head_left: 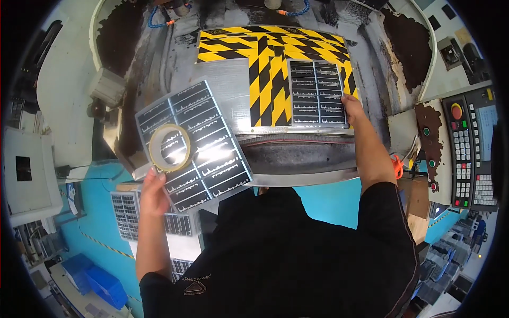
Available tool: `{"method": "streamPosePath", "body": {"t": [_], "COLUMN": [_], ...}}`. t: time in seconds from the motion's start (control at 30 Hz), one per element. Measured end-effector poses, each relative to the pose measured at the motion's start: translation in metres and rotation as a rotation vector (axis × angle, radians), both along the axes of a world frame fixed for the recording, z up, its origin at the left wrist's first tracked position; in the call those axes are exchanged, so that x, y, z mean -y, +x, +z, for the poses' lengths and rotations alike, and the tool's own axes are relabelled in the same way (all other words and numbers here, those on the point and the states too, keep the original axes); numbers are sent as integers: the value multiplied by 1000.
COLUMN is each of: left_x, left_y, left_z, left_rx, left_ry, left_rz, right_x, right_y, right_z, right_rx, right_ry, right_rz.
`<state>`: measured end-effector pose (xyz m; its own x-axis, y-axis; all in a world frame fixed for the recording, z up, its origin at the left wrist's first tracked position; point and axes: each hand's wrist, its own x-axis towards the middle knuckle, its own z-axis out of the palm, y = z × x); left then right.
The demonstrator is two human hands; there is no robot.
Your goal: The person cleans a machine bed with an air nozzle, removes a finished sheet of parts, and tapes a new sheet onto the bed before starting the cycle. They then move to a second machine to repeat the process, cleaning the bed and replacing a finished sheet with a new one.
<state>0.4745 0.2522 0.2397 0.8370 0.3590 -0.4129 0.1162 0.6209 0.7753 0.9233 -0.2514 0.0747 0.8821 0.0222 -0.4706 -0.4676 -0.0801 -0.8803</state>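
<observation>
The left hand (154, 192) grips the lower left edge of a loose sheet (209, 143), its thumb on the upper face and reaching the lower rim of a roll of tape (157, 155). The sheet is tilted, held up in front of the near left part of the machine bed (183, 50), and carries two columns of black boxes (a bright glare washes over some of them). The tape lies on the left part of this sheet, with the boxes showing through its hole.

The right hand (352, 109) has its fingers at the right edge of a second sheet (318, 95), with the same black boxes; whether they pinch that edge or only rest against it, I cannot tell. This second sheet lies flat on the right part of a metal plate (225, 82), just beside yellow-and-black striped tape (262, 79) that runs along the far edge and down the middle.

Beyond the plate are two blue hoses with orange tips. On the right stands a control panel (472, 153) with a red button (456, 111). Below the left forearm, more sheets (124, 214) lie above the blue floor (328, 204).
</observation>
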Motion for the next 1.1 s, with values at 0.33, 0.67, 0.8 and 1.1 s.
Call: {"method": "streamPosePath", "body": {"t": [0.33,0.67,0.8,1.1], "left_x": [-54,-94,-113,-126], "left_y": [109,240,247,225], "left_z": [1,-63,-96,-124], "left_rx": [-37,-110,-269,120], "left_ry": [-64,157,337,1705], "left_rz": [-230,-534,-549,-1022], "right_x": [-113,-279,-286,-284], "right_y": [-62,-119,-114,-115], "right_z": [88,106,66,8], "right_rx": [342,-94,-141,-225], "right_ry": [-734,-25,-59,-77], "right_rz": [476,570,502,549]}}
